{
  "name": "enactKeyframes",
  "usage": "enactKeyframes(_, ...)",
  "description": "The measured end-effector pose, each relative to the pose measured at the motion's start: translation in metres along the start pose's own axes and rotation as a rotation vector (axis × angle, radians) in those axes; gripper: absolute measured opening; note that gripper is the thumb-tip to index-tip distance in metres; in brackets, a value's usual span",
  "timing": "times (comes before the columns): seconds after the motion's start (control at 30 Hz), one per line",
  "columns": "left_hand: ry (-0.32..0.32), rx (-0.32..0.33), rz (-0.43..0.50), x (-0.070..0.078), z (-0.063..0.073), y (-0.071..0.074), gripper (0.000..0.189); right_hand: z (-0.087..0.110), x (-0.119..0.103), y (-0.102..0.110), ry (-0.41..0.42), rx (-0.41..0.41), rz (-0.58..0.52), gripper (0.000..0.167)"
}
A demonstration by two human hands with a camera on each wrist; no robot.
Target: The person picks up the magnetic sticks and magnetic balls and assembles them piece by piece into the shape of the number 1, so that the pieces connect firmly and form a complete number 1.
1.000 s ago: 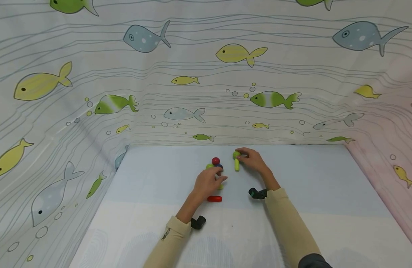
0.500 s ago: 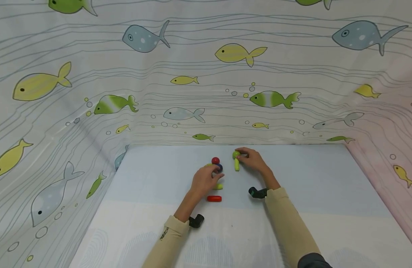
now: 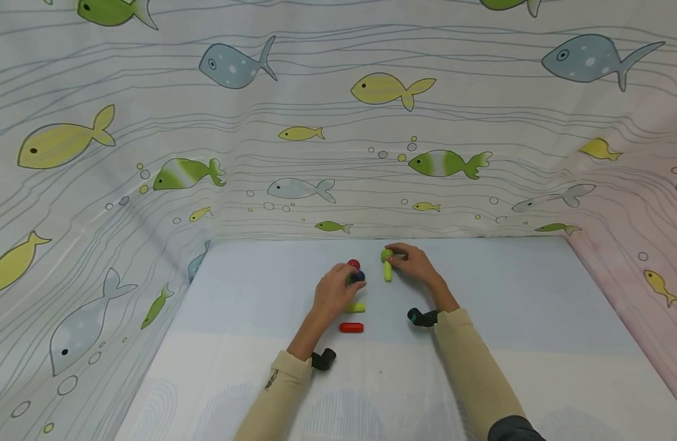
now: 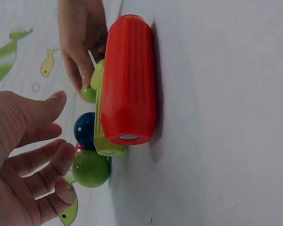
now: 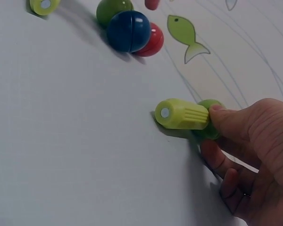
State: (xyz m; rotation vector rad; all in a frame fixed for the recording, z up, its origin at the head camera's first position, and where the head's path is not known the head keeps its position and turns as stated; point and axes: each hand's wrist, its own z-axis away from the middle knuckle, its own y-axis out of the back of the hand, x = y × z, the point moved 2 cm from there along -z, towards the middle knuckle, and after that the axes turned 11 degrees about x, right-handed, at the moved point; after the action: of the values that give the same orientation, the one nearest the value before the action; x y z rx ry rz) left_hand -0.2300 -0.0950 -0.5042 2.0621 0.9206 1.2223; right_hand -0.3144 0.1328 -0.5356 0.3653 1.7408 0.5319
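My right hand pinches a green ball between thumb and fingers. A yellow-green magnetic rod with a metal disc in its end joins that ball and points toward me. My left hand reaches over a cluster of balls, its fingers loosely bent and nothing gripped between them. In the cluster are a blue ball, a red ball and a second green ball, which the left hand mostly hides in the head view.
Nearer to me, a second yellow-green rod and a red rod lie crosswise on the white tabletop. A fish-patterned curtain surrounds the table at the back and sides.
My left hand has shifted slightly left and its fingers have come around the blue ball's side, baring more of the near yellow-green rod. The right hand keeps its hold on the green ball.
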Motion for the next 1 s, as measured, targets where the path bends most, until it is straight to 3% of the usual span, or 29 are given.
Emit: enactKeyframes(1.0,0.076,-0.044,-0.104,-0.002,-0.003,-0.012,0.035,-0.003,0.005,-0.003,0.001,0.007,0.02,0.035)
